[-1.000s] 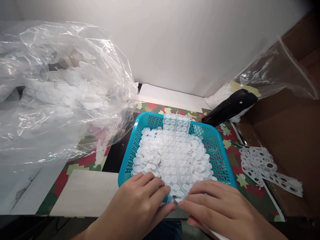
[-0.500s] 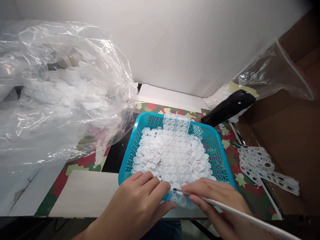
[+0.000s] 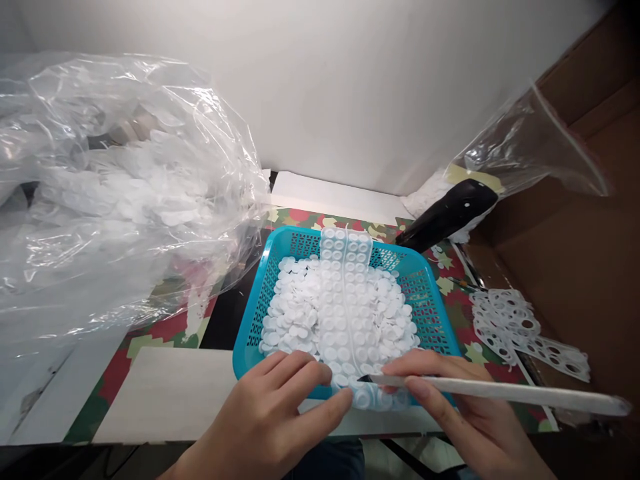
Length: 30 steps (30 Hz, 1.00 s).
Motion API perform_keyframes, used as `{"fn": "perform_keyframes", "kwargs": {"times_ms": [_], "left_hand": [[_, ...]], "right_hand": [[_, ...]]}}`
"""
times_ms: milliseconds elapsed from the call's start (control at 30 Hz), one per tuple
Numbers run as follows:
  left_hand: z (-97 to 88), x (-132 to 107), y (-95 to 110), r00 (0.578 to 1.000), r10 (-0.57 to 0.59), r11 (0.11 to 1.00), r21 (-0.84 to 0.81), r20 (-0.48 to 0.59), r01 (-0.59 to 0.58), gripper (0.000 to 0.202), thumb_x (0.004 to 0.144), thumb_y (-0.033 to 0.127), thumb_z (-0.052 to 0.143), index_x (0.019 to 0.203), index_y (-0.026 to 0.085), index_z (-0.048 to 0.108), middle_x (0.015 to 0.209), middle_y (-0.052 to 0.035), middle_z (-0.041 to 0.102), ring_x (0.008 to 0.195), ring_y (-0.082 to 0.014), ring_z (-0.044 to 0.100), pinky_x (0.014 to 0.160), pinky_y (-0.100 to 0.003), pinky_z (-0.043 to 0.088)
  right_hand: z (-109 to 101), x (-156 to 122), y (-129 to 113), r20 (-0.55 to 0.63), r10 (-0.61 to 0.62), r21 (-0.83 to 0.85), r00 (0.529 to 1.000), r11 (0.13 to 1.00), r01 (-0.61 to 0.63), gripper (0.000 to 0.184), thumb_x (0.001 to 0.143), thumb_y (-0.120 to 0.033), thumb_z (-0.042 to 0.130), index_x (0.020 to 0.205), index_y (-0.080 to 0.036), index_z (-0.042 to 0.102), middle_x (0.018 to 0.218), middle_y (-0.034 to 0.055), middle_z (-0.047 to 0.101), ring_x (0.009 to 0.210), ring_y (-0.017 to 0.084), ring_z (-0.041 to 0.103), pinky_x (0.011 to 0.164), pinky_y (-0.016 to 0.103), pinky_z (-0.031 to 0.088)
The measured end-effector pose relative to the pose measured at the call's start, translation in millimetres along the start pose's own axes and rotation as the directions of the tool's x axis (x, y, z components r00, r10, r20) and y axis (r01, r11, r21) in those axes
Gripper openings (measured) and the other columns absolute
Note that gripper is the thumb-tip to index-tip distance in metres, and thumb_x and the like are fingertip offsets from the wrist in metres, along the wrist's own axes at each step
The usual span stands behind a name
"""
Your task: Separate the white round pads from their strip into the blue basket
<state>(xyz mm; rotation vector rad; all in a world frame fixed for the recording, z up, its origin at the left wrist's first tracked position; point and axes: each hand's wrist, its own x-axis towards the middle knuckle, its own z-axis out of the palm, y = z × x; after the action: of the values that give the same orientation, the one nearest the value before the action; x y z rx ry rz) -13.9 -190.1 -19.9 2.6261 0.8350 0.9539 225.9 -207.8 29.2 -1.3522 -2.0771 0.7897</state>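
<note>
A turquoise mesh basket (image 3: pixel 431 293) holds a heap of small white discs (image 3: pixel 300 310). Draped lengthwise over the heap lies a white strip of discs (image 3: pixel 345 300), four across. My left hand (image 3: pixel 273 413) pinches the strip's near end at the basket's front rim, fingers closed on it. In my right hand (image 3: pixel 457 413) is a long white stick with a dark tip (image 3: pixel 500 389). Its tip touches the strip's near end, close to my left fingertips.
A big clear plastic bag (image 3: pixel 115 193) of white material fills the left. A punched-out white strip (image 3: pixel 520 330) lies on the right beside a brown cardboard box (image 3: pixel 590 233). A black handle (image 3: pixel 445 213) and another clear bag (image 3: pixel 520 150) sit behind. A pale board (image 3: pixel 170 393) lies front left.
My right hand drew back and raised the white stick from under the hand to nearly level, tip on the strip's near end. My left hand stayed pinching the strip.
</note>
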Motion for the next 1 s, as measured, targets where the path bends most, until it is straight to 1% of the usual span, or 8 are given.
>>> {"fn": "perform_keyframes", "kwargs": {"times_ms": [100,200,333,433,533,667,867,1000], "left_hand": [[0.8,1.2,2.1,0.999,-0.033,0.999,-0.011,0.001,0.033,0.023,0.087,0.010,0.050,0.103,0.021,0.063,0.086,-0.0038,0.061,0.079,-0.0169,0.056,0.069,-0.030,0.045],[1.3,4.9,4.9,0.995,-0.089,0.996,-0.004,0.048,0.089,0.016,0.087,0.019,0.056,0.102,0.020,0.062,0.085,-0.0027,0.063,0.076,-0.0180,0.058,0.066,-0.032,0.047],[0.5,10.7,8.4,0.976,-0.181,0.983,0.045,0.124,0.177,0.029,0.088,0.031,0.056,0.114,0.019,0.057,0.086,-0.0035,0.065,0.074,-0.0210,0.060,0.064,-0.036,0.050],[-0.5,14.1,10.0,0.956,-0.203,0.979,0.035,0.211,0.200,0.026,0.089,0.029,0.053,0.114,0.021,0.056,0.086,-0.0021,0.066,0.074,-0.0216,0.061,0.063,-0.038,0.051],[0.0,16.4,10.5,0.955,-0.178,0.980,-0.042,0.235,0.193,0.023,0.091,0.025,0.049,0.113,0.026,0.056,0.098,-0.0010,0.066,0.081,-0.0211,0.062,0.067,-0.037,0.052],[3.0,17.4,9.8,0.955,-0.196,0.962,-0.146,0.224,0.232,0.029,0.091,0.023,0.050,0.118,0.031,0.054,0.114,-0.0001,0.061,0.091,-0.0182,0.061,0.072,-0.031,0.052],[2.2,19.8,6.3,0.946,-0.262,0.888,-0.336,0.192,0.314,0.028,0.091,0.016,0.051,0.115,0.028,0.055,0.109,0.0016,0.061,0.095,-0.0100,0.060,0.082,-0.018,0.049],[0.4,22.3,3.8,0.951,-0.266,0.877,-0.371,0.156,0.306,0.030,0.091,0.011,0.049,0.115,0.028,0.056,0.107,0.0023,0.061,0.096,-0.0080,0.059,0.082,-0.014,0.048]], "right_hand": [[-3.8,-2.6,6.1,0.015,-0.005,-0.006,1.000,1.000,0.005,0.017,0.091,-0.022,0.052,0.103,-0.029,0.061,0.094,-0.0026,0.069,0.085,0.015,0.065,0.072,0.020,0.050],[-5.1,-2.3,9.6,0.041,0.007,0.004,0.999,1.000,-0.007,0.019,0.092,-0.022,0.050,0.106,-0.031,0.060,0.097,-0.0031,0.068,0.087,0.014,0.064,0.075,0.019,0.049],[-0.5,-1.4,13.0,0.014,0.036,0.080,0.999,0.996,-0.037,0.018,0.094,-0.023,0.048,0.105,-0.030,0.059,0.097,-0.0031,0.067,0.088,0.013,0.063,0.073,0.017,0.048],[6.1,-2.7,16.9,-0.034,0.075,0.169,0.997,0.983,-0.069,0.018,0.095,-0.024,0.046,0.106,-0.029,0.059,0.093,-0.0025,0.067,0.087,0.013,0.062,0.071,0.017,0.048],[11.6,-4.5,20.4,-0.089,0.090,0.237,0.992,0.969,-0.066,0.018,0.095,-0.025,0.046,0.106,-0.028,0.060,0.085,-0.0026,0.067,0.082,0.011,0.062,0.070,0.016,0.048],[16.1,-5.2,21.3,-0.230,0.089,0.306,0.969,0.952,-0.015,0.019,0.096,-0.026,0.045,0.102,-0.027,0.062,0.075,-0.0022,0.066,0.073,0.011,0.062,0.067,0.017,0.049],[23.2,-3.3,16.6,-0.382,0.205,0.461,0.901,0.888,-0.006,0.020,0.094,-0.031,0.047,0.095,-0.023,0.065,0.065,-0.0010,0.064,0.064,0.012,0.060,0.062,0.020,0.049],[24.6,-3.9,17.8,-0.404,0.248,0.544,0.881,0.839,0.013,0.020,0.094,-0.033,0.049,0.093,-0.023,0.066,0.065,-0.0011,0.063,0.063,0.011,0.059,0.062,0.020,0.048]]}}
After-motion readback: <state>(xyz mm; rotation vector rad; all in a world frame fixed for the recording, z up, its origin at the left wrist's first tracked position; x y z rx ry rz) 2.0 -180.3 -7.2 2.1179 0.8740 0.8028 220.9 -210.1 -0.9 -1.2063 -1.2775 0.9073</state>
